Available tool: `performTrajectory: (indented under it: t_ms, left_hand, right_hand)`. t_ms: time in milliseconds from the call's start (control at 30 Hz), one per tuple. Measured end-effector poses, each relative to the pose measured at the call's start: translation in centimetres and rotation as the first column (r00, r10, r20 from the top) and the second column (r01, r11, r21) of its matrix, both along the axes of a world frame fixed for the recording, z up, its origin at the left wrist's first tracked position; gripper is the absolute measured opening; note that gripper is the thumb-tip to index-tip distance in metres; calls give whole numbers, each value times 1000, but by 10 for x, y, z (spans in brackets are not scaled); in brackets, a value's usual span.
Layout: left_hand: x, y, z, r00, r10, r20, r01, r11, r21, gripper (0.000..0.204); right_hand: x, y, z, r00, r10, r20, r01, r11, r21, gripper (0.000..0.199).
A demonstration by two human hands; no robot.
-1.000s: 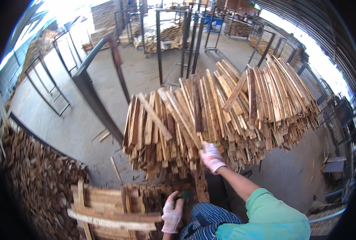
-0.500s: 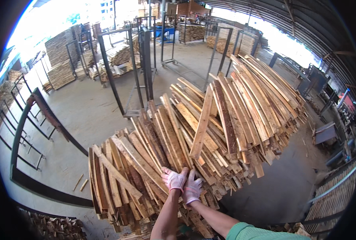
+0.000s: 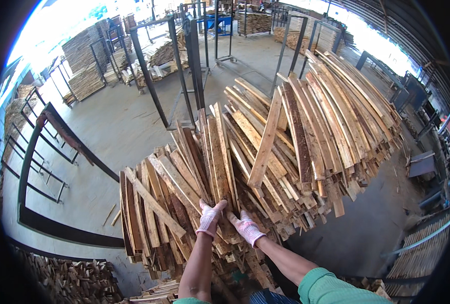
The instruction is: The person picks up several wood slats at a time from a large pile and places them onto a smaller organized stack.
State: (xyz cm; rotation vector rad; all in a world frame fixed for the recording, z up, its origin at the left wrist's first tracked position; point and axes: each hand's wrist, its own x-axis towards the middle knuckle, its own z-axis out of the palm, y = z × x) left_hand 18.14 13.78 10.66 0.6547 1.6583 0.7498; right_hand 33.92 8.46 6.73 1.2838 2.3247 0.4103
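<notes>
A long pile of rough wooden strips [image 3: 326,131], some edged with dark bark, spreads across the middle in front of me. Both my hands wear pale pinkish-white work gloves. At the near ends of a few upright-leaning strips [image 3: 215,157], my left hand [image 3: 210,215] closes around their left side. My right hand [image 3: 245,226] grips the same small bunch from the right, its thumb near the left hand's. The fingertips of both are partly hidden among the wood. Left of them, one loose strip [image 3: 154,202] lies slantwise over the others.
A dark metal frame [image 3: 70,230] stands at the left, close to the pile. Tall wheeled racks [image 3: 167,76] rise behind it. Stacked timber [image 3: 86,55] stands far left, and more short wood [image 3: 73,276] lies at lower left. Two thin offcuts lie on the concrete floor [image 3: 103,152].
My hands have moved apart from their crossed-over position and now hold a few strips from either side. Those strips stand more raised above the pile. The whole view has shifted slightly.
</notes>
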Motion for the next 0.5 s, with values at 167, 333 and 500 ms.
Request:
performTrajectory:
  t_ms: [167,333,500]
  left_hand:
    - [-2,-46,13,887,-98,452,61,993,96,113]
    - [-43,-223,30,710,109,696,-107,993,-46,96]
    - [32,-248,27,831,-30,556,61,997,-37,110]
  right_hand:
    - [10,-37,-100,-246,-682,-688,-235,731,-641,79]
    - [27,-99,82,367,-846,-387,-162,351,-922,74]
    - [57,-100,-8,-252,-720,-646,-572,649,-501,70]
